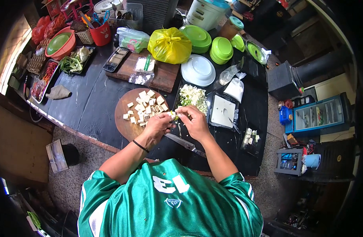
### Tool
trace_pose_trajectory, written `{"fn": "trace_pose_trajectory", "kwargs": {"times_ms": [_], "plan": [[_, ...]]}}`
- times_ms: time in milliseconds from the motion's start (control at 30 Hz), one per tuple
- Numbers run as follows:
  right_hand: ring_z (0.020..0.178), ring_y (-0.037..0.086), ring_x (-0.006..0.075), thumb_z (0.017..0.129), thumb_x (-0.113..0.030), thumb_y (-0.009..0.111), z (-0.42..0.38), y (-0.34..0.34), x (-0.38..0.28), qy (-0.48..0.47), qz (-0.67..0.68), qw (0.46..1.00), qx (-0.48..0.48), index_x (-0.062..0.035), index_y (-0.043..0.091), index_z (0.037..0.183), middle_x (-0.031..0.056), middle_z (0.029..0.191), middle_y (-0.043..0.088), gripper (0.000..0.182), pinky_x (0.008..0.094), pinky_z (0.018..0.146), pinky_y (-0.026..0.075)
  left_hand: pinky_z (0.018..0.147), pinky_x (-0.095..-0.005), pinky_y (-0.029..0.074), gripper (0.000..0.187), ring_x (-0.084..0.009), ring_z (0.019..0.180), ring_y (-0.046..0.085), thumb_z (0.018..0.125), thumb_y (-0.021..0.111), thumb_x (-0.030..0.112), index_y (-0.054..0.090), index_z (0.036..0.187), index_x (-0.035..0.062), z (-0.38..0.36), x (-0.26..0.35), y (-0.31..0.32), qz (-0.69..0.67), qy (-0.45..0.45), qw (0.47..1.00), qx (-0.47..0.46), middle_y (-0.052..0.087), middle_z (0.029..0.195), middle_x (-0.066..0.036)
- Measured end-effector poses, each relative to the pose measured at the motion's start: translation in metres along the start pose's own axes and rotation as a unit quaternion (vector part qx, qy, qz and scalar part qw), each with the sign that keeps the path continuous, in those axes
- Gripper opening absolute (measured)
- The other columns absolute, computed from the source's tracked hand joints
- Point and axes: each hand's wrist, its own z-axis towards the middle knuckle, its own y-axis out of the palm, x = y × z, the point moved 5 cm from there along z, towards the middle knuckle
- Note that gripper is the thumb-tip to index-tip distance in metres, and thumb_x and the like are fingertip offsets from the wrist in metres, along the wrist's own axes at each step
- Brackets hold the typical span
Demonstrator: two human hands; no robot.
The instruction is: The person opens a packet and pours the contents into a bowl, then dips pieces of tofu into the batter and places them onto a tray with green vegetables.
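Observation:
Both hands meet over the right edge of a round wooden board (124,108). My left hand (159,123) is closed on a small yellow-green and white piece (174,115). Fingertips of my right hand (192,121) pinch the same piece from the other side. Pale cubes (144,107) lie on the board, left of my hands. Just beyond my right hand is a tray of chopped white and green pieces (192,96). A knife (181,142) lies on the black table below my hands, its handle toward the right.
A black tray holding white liquid (223,110) and a bag of white powder (235,89) are on the right. Further back are a wooden block (165,75), a yellow bag (169,45), a white plate (198,71) and green bowls (221,50). Vegetable trays (76,59) stand at the left.

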Motion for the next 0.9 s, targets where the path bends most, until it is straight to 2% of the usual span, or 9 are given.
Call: {"fn": "trace_pose_trajectory", "kwargs": {"times_ms": [67,133,400,500,567,633,733,800,900], "plan": [[0.093,0.07,0.0226,0.096,-0.003,0.069,-0.003,0.001,0.007,0.037,0.028,0.999,-0.007,-0.004,0.075,0.108,0.009,0.1,0.074,0.014,0.0352,0.084,0.054,0.064,-0.0241,0.052,0.013,-0.0123,0.082,0.073,0.103,0.071,0.02,0.068,0.113,0.0118,0.002,0.0,-0.001,-0.006,0.004,1.0,0.009,0.075,0.103,0.002],[0.096,0.069,0.0169,0.098,-0.003,0.067,-0.006,0.007,0.022,0.132,0.131,0.982,-0.031,-0.0022,0.075,0.107,0.0061,0.101,0.074,0.012,0.0327,0.086,0.054,0.063,-0.0237,0.051,0.012,-0.012,0.082,0.073,0.103,0.071,0.02,0.068,0.111,0.012,0.007,-0.002,-0.006,-0.018,0.008,1.0,0.012,0.076,0.103,0.002],[0.104,0.067,0.0137,0.101,-0.004,0.064,-0.01,0.014,0.025,0.128,0.233,0.961,-0.079,0.0028,0.071,0.107,0.0061,0.106,0.072,0.011,0.0295,0.097,0.052,0.06,-0.0228,0.047,0.009,-0.011,0.082,0.072,0.101,0.072,0.017,0.068,0.107,0.0119,0.003,0.01,0.001,-0.04,0.014,0.999,0.031,0.079,0.109,-0.001],[0.105,0.066,0.0124,0.104,-0.004,0.062,-0.011,0.015,0.027,0.138,0.262,0.951,-0.092,0.0027,0.071,0.108,0.0049,0.107,0.072,0.012,0.0291,0.098,0.051,0.067,-0.0267,0.048,0.005,-0.0119,0.082,0.072,0.103,0.069,0.016,0.065,0.105,0.0137,0.004,0.011,0.0,-0.041,0.017,0.999,0.028,0.077,0.101,-0.001],[0.105,0.065,0.0118,0.105,-0.005,0.061,-0.012,0.013,0.027,0.139,0.271,0.947,-0.1,0.0024,0.071,0.109,0.004,0.107,0.072,0.013,0.029,0.098,0.051,0.063,-0.024,0.046,0.007,-0.0101,0.083,0.07,0.102,0.071,0.017,0.065,0.104,0.0135,0.003,0.012,-0.001,-0.044,0.018,0.997,0.061,0.08,0.115,-0.002],[0.103,0.065,0.0112,0.106,-0.006,0.061,-0.014,0.012,0.027,0.17,0.286,0.938,-0.097,0.0017,0.072,0.11,0.0032,0.107,0.073,0.014,0.0289,0.097,0.052,0.065,-0.0247,0.045,0.008,-0.0093,0.085,0.069,0.102,0.071,0.018,0.064,0.102,0.0149,-0.001,0.02,-0.001,-0.046,0.018,0.996,0.076,0.08,0.115,-0.001],[0.099,0.065,0.0106,0.106,-0.008,0.063,-0.007,0.001,0.038,0.177,0.228,0.957,-0.01,0.0012,0.072,0.112,0.0023,0.105,0.072,0.015,0.0281,0.095,0.051,0.07,-0.0263,0.044,0.014,-0.0069,0.091,0.068,0.103,0.071,0.02,0.06,0.095,0.019,-0.004,0.028,-0.003,-0.032,0.017,0.996,0.079,0.08,0.116,0.001],[0.104,0.068,0.0122,0.107,-0.009,0.06,0.003,-0.015,0.05,0.159,0.083,0.981,0.073,0.0008,0.074,0.113,0.0049,0.11,0.076,0.019,0.03,0.097,0.051,0.07,-0.0258,0.044,0.015,-0.006,0.09,0.068,0.103,0.071,0.023,0.06,0.093,0.0203,-0.004,0.034,-0.006,-0.01,0.036,0.997,0.068,0.08,0.117,0.002],[0.105,0.071,0.02,0.106,-0.009,0.059,0.017,-0.029,0.071,0.142,0.002,0.983,0.118,0.0009,0.075,0.114,0.0094,0.11,0.077,0.021,0.0327,0.098,0.052,0.07,-0.0252,0.044,0.016,-0.0058,0.091,0.069,0.104,0.071,0.024,0.06,0.092,0.0205,-0.005,0.039,-0.005,0.0,0.053,0.997,0.062,0.08,0.116,0.003]]}}
